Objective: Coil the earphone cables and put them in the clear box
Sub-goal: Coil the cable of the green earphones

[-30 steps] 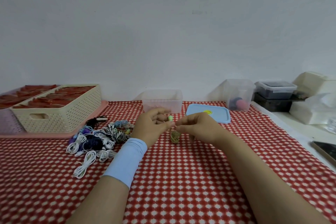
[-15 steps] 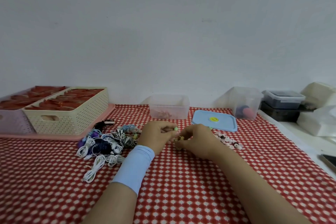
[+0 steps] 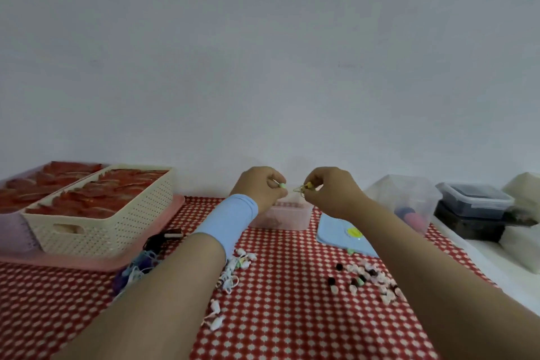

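1. Earphone cable point(image 3: 299, 189), thin and yellowish, is held in the air between both hands, above the desk and in front of the clear box point(image 3: 287, 215). It is blurred, but it looks like a small loose loop.
2. The left hand point(image 3: 260, 188) has its grip pinching a pale green bud point(image 3: 282, 185). A smooth light blue sleeve point(image 3: 230, 218) wraps the wrist.
3. The right hand point(image 3: 330, 193) has its fingers curled, and its grip pinches the yellow end of the cable.
4. Open room lies between the two forearms, where a bare stretch of red-and-white checked cloth point(image 3: 277, 316) runs toward the near edge. On the right the cloth ends at a white ledge.
5. On the left, a cream perforated basket point(image 3: 117, 213) stands on a pink tray point(image 3: 140, 260). A tangled pile of cables point(image 3: 137, 267) lies just beside the tray's rim and is partly under the left forearm.
6. On the right, a flat blue lid point(image 3: 336, 231) lies beside the clear box. Small black and pink ear tips point(image 3: 362, 276) are scattered near the right forearm.
7. Farther right, a translucent tub point(image 3: 409, 199) stands near a dark lidded box point(image 3: 473, 202).
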### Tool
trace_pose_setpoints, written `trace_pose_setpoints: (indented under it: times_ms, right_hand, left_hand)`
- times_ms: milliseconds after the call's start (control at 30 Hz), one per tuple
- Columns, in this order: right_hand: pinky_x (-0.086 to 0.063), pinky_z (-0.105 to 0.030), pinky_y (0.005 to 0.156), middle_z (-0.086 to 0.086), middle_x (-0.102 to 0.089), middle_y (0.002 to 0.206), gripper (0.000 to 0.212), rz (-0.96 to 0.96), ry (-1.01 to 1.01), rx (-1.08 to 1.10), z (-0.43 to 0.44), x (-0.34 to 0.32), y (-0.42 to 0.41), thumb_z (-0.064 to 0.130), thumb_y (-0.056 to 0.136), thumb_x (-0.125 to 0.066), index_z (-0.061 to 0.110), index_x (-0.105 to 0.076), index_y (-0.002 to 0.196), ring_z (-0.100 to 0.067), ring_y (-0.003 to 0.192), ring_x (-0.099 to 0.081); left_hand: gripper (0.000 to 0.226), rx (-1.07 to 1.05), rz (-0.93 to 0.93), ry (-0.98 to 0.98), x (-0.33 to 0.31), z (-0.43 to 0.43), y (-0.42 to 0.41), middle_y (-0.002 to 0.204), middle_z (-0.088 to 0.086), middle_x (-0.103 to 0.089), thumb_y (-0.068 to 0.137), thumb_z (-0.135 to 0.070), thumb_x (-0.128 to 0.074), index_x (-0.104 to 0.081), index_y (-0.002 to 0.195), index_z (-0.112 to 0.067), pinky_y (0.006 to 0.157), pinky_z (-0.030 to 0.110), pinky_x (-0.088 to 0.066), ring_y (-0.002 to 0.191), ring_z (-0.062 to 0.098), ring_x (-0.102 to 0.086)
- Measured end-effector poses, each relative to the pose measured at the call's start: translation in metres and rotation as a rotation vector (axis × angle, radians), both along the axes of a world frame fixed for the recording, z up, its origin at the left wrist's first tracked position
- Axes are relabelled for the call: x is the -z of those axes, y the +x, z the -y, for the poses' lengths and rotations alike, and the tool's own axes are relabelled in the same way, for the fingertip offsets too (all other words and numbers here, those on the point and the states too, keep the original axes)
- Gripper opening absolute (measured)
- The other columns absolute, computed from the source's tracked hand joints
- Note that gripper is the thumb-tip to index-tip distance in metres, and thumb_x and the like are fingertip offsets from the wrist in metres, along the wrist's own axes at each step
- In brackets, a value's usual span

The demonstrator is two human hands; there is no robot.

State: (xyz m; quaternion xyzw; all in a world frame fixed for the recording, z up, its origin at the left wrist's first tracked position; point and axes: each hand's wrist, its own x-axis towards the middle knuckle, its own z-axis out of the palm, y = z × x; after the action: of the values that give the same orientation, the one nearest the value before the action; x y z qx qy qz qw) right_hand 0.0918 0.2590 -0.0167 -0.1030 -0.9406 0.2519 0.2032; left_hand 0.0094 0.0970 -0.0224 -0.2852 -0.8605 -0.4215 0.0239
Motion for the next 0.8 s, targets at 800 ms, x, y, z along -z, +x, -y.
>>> trace_pose_setpoints:
  times_ms: [800]
  right_hand:
    - [-0.054, -0.028, 0.091, 0.008, -0.074, 0.106, 0.02, 0.189, 0.161, -0.336, 0.065, 0.012, -0.058, 0.02, 0.093, -0.062, 0.024, -0.078, 0.104, -0.008, 0.096, -0.065]
  left_hand:
    - [0.02, -0.019, -0.128, -0.348, 0.025, 0.061, -0.043, 0.111, -0.001, -0.066, 0.096, -0.017, -0.053, -0.062, 0.112, -0.023, 0.084, 0.027, -0.047, 0.094, 0.016, -0.06]
